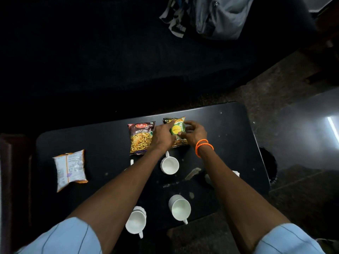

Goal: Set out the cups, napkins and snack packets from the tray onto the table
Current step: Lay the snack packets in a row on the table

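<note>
Both hands rest on a green and yellow snack packet (177, 129) lying at the far side of the black table (229, 136). My left hand (162, 137) presses its left edge; my right hand (194, 133), with orange bands on the wrist, pinches its right side. A brown "Mixture" packet (140, 138) lies just left of it. An orange and white packet (70, 169) lies face down at the table's left. Three white cups stand on the table: one in the middle (169, 165), one near right (179, 208), one near left (136, 221). Something white (236, 173) peeks out beyond my right forearm.
A dark sofa (110, 61) runs along the far side of the table, with a grey bag (218, 15) on it. Speckled stone floor (293, 125) lies to the right. A fourth cup's handle (131, 162) shows beside my left forearm.
</note>
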Action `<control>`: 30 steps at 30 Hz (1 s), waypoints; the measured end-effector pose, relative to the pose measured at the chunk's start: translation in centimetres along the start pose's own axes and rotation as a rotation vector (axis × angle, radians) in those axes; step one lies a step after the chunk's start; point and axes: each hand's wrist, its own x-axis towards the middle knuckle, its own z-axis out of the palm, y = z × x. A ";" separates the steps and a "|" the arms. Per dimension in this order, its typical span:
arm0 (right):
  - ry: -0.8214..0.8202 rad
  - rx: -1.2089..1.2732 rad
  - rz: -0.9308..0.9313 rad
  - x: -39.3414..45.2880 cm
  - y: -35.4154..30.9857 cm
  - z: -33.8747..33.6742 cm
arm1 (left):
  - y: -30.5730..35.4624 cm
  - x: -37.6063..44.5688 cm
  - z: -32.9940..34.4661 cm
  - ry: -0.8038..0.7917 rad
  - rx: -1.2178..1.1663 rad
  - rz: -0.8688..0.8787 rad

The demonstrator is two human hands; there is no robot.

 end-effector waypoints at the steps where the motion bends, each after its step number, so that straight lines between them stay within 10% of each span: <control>1: 0.003 -0.016 -0.024 -0.1 0.0 0.1 | 0.1 0.0 0.2 -0.002 -0.007 0.003; 15: 0.102 -0.174 0.029 -0.5 -0.8 0.7 | -0.6 -0.6 0.0 -0.018 -0.027 0.096; 21: 0.258 -0.333 -0.344 -4.6 -4.1 4.8 | -3.2 -3.2 -5.7 0.310 -0.124 0.142; 27: -0.089 -0.191 -0.472 -10.6 -7.9 14.5 | -13.9 -9.5 -14.0 0.725 -0.004 -0.204; 30: -0.364 -0.322 -0.421 -13.5 -8.8 19.7 | -19.7 -13.0 -16.0 0.664 -0.025 -0.646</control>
